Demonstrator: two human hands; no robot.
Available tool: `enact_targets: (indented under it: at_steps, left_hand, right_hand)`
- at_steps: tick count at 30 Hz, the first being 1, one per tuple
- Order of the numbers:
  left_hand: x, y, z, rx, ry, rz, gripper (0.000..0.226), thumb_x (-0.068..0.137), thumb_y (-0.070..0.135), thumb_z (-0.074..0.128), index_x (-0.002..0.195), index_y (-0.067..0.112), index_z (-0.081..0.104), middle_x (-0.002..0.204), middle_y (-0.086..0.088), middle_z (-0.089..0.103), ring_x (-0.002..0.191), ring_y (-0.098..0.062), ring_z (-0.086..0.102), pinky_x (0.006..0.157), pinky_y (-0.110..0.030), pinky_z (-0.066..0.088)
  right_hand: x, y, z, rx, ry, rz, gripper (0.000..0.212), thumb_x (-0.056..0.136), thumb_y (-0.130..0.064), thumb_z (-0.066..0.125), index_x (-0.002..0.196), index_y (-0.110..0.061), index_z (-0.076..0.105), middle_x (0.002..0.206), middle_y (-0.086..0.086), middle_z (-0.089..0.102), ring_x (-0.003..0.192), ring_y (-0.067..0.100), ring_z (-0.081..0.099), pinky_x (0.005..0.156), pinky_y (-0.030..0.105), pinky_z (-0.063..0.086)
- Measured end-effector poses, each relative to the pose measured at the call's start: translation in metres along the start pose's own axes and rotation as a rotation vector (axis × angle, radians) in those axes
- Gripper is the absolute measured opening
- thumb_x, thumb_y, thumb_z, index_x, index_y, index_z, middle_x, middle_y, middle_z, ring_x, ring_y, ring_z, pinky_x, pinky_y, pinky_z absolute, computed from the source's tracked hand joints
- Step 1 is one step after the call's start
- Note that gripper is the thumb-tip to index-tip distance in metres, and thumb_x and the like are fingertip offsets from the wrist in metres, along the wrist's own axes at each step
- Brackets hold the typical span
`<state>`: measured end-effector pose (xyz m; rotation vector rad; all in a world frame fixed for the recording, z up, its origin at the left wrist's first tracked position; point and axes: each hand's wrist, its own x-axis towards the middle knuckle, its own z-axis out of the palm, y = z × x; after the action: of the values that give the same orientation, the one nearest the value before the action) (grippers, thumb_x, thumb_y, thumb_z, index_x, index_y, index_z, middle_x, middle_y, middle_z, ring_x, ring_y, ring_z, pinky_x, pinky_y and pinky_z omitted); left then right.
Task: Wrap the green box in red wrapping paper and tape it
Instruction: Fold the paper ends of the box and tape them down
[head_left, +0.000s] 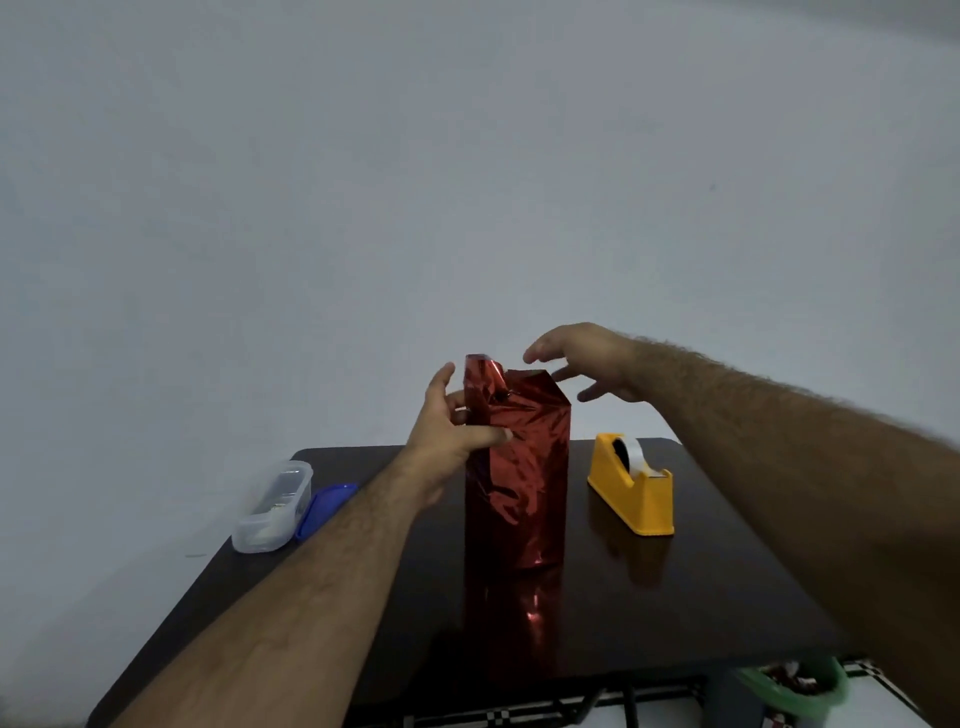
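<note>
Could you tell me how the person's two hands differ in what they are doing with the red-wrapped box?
The left hand grips the upper left side of the red-wrapped box, thumb across its front; the right hand hovers open near the top, apparently touching nothing. The left hand sits lower, by the box's side; the right is higher, fingers spread. Both are bare and reach forward over the dark table.

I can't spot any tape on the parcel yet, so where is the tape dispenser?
The yellow tape dispenser sits on the dark table, just right of the upright red-wrapped box.
</note>
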<state>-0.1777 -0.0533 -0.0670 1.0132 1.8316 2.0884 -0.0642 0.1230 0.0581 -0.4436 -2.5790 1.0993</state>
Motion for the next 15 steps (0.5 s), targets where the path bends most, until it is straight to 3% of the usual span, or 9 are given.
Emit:
enact_targets:
  at_steps: [4, 6, 9, 12, 15]
  left_hand:
    - [0.012, 0.013, -0.003, -0.023, -0.005, 0.031, 0.124, 0.072, -0.004, 0.092, 0.165, 0.036, 0.022, 0.135, 0.001, 0.067, 0.122, -0.019, 0.069, 0.102, -0.044, 0.058]
    - [0.015, 0.018, -0.002, -0.016, -0.022, 0.043, 0.123, 0.075, -0.008, 0.089, 0.167, 0.036, 0.019, 0.129, 0.0, 0.073, 0.118, -0.017, 0.071, 0.098, -0.038, 0.058]
    - [0.015, 0.021, 0.0, -0.003, -0.044, 0.047, 0.122, 0.077, -0.013, 0.084, 0.166, 0.037, 0.018, 0.123, -0.004, 0.076, 0.111, -0.016, 0.074, 0.092, -0.032, 0.058]
    - [0.014, 0.024, -0.001, 0.018, -0.047, 0.051, 0.126, 0.075, -0.014, 0.085, 0.167, 0.037, 0.017, 0.121, -0.009, 0.075, 0.108, -0.019, 0.075, 0.091, -0.034, 0.059]
    - [0.014, 0.027, -0.002, 0.04, -0.052, 0.059, 0.126, 0.076, -0.016, 0.082, 0.167, 0.038, 0.015, 0.12, -0.012, 0.074, 0.101, -0.017, 0.075, 0.084, -0.032, 0.059]
  right_hand:
    - [-0.003, -0.001, -0.003, -0.034, 0.033, -0.081, 0.022, 0.094, -0.039, 0.071, 0.114, -0.033, 0.075, 0.127, -0.011, 0.064, 0.112, 0.015, 0.062, 0.098, 0.05, 0.054]
    - [-0.001, 0.0, -0.004, -0.101, -0.017, -0.167, 0.019, 0.092, -0.025, 0.072, 0.107, -0.035, 0.079, 0.124, -0.012, 0.066, 0.113, 0.01, 0.058, 0.098, 0.045, 0.053]
    - [-0.001, -0.004, -0.005, -0.362, -0.079, -0.266, 0.033, 0.088, -0.008, 0.064, 0.104, -0.032, 0.08, 0.127, -0.006, 0.065, 0.117, 0.014, 0.06, 0.104, 0.038, 0.051]
    - [0.007, -0.005, -0.006, -0.7, -0.068, -0.319, 0.022, 0.084, -0.016, 0.068, 0.088, -0.035, 0.078, 0.121, -0.008, 0.065, 0.115, 0.017, 0.059, 0.1, 0.041, 0.054]
    - [0.012, -0.005, -0.011, -0.649, 0.087, -0.361, 0.011, 0.086, -0.019, 0.07, 0.085, -0.026, 0.077, 0.118, -0.004, 0.067, 0.116, 0.021, 0.06, 0.098, 0.042, 0.054]
